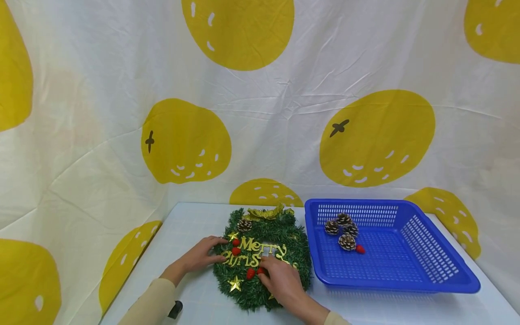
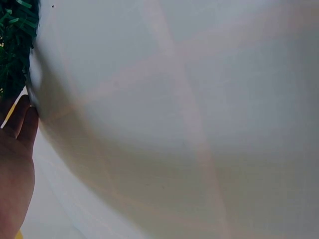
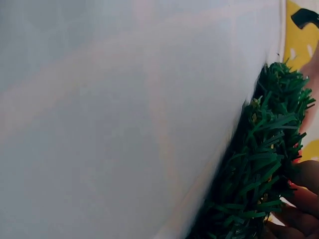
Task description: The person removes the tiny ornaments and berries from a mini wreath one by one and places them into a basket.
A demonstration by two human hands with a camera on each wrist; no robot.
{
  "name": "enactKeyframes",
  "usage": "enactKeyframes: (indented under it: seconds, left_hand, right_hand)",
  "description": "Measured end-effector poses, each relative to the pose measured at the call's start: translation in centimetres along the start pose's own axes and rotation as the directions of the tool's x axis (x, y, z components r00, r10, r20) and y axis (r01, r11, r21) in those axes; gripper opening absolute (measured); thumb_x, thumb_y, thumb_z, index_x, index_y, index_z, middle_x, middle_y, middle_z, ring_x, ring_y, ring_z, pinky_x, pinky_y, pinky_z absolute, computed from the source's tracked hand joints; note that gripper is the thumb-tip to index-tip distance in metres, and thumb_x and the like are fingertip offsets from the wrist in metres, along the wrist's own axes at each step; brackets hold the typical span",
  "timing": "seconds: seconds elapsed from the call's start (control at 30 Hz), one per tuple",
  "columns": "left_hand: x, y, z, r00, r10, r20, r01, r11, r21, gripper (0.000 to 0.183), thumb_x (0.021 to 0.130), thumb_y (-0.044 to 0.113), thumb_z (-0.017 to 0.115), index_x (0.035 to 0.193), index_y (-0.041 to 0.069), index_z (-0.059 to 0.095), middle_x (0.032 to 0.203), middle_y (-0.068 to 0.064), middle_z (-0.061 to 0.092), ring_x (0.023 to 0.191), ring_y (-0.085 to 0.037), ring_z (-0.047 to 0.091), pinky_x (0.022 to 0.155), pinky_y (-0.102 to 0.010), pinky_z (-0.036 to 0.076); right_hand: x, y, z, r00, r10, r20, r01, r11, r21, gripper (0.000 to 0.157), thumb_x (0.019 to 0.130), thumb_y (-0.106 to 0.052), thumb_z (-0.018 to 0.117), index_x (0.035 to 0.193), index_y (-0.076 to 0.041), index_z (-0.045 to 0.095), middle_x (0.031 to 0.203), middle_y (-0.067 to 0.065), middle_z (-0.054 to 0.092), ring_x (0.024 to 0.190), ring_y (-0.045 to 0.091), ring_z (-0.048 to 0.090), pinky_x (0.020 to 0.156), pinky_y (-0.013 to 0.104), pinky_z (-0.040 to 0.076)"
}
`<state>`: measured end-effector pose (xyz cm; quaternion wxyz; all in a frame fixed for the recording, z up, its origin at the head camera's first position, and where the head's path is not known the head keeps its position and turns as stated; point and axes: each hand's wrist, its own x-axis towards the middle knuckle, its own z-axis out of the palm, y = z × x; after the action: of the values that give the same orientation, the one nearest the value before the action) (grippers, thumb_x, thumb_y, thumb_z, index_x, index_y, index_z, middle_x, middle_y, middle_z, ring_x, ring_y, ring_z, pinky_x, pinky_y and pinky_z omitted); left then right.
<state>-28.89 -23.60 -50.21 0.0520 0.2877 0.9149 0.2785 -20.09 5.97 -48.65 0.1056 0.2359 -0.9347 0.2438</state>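
Observation:
A green tinsel wreath (image 1: pixel 249 295) lies on the table, with gold "Merry Christmas" lettering (image 1: pixel 252 246) across its middle. My left hand (image 1: pixel 203 255) rests at its left edge, fingers extended; in the left wrist view, extended fingers (image 2: pixel 27 119) reach the wreath's green fringe (image 2: pixel 17 45). On the lower part of the wreath, my right hand (image 1: pixel 284 280) pinches a small red strawberry ornament (image 1: pixel 260 271), which is partly covered by the fingers. Close beside it sits another red ornament (image 1: pixel 250 273). Two more, a pinecone (image 1: pixel 244 225), gold stars (image 1: pixel 235 283) and a gold bow (image 1: pixel 266 213) decorate the wreath.
To the right stands a blue plastic basket (image 1: pixel 390 283) holding several pinecones (image 1: pixel 347 242) and one red ornament (image 1: pixel 360 249). A white cloth with yellow fruit prints hangs behind the white table (image 1: pixel 195 302). A dark object (image 1: pixel 175 309) shows by the left sleeve.

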Motion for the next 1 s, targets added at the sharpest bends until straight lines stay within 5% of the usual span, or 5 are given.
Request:
enactKeyframes:
  seconds: [0.27, 0.7, 1.0]
  left_hand:
    - [0.0, -0.3, 0.1, 1.000, 0.003, -0.004, -0.003, 1.000, 0.004, 0.058, 0.092, 0.044, 0.066, 0.137, 0.010, 0.055, 0.134, -0.016, 0.053, 0.125, -0.040, 0.047, 0.101, -0.060, 0.037]
    - [0.1, -0.4, 0.2, 1.000, 0.022, -0.011, -0.022, 1.000, 0.005, 0.057, 0.092, 0.043, 0.066, 0.136, 0.009, 0.055, 0.133, -0.016, 0.053, 0.125, -0.039, 0.047, 0.100, -0.059, 0.038]
    - [0.0, -0.5, 0.3, 1.000, 0.019, -0.012, -0.019, 1.000, 0.006, 0.056, 0.092, 0.042, 0.066, 0.136, 0.009, 0.055, 0.133, -0.016, 0.054, 0.125, -0.039, 0.047, 0.101, -0.059, 0.038]
  right_hand:
    - [0.6, 0.5, -0.9, 0.999, 0.021, -0.026, -0.018, 0.993, 0.119, 0.017, 0.086, -0.020, 0.076, 0.102, -0.014, 0.075, 0.095, -0.001, 0.074, 0.062, 0.002, 0.060, 0.053, 0.024, 0.048]
    - [2.2, 0.1, -4.0, 0.988, 0.078, -0.132, -0.035, 0.953, 0.302, 0.027, 0.093, -0.021, 0.068, 0.117, -0.010, 0.070, 0.103, 0.006, 0.073, 0.052, 0.006, 0.058, 0.056, 0.024, 0.049]
    - [3.9, -0.3, -6.8, 0.967, 0.090, -0.239, -0.011, 0.949, 0.314, 0.027, 0.093, -0.021, 0.069, 0.118, -0.011, 0.068, 0.105, 0.006, 0.073, 0.089, 0.019, 0.071, 0.070, 0.034, 0.056]
